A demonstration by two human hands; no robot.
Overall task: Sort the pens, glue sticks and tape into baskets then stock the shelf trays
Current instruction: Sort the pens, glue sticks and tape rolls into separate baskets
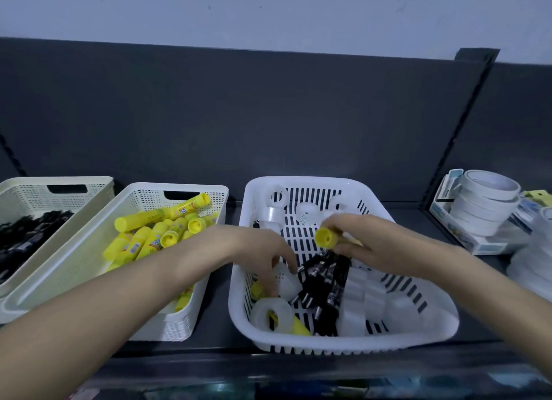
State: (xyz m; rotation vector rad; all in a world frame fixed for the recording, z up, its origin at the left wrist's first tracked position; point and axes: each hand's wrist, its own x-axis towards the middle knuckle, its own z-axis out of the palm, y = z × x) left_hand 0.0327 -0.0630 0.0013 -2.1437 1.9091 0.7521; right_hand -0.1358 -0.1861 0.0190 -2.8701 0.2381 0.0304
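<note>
A white slotted basket (439,325) in the middle holds black pens (325,283), clear tape rolls (273,313) and a few yellow glue sticks (300,328). My right hand (373,244) is above it and grips a yellow glue stick (326,237), cap end toward me. My left hand (263,256) reaches down into the basket's left side, its fingertips touching a glue stick (257,290) next to a white tape roll (286,280). To the left, a cream basket (74,268) holds several glue sticks (161,229). A second cream basket (18,190) at the far left holds black pens (24,244).
All baskets stand on a dark shelf (215,322) with a dark back panel. At the right, a stack of white tape rolls (484,202) sits on a box (478,244), with more clear rolls (534,268) beside it. A lower shelf edge runs along the bottom.
</note>
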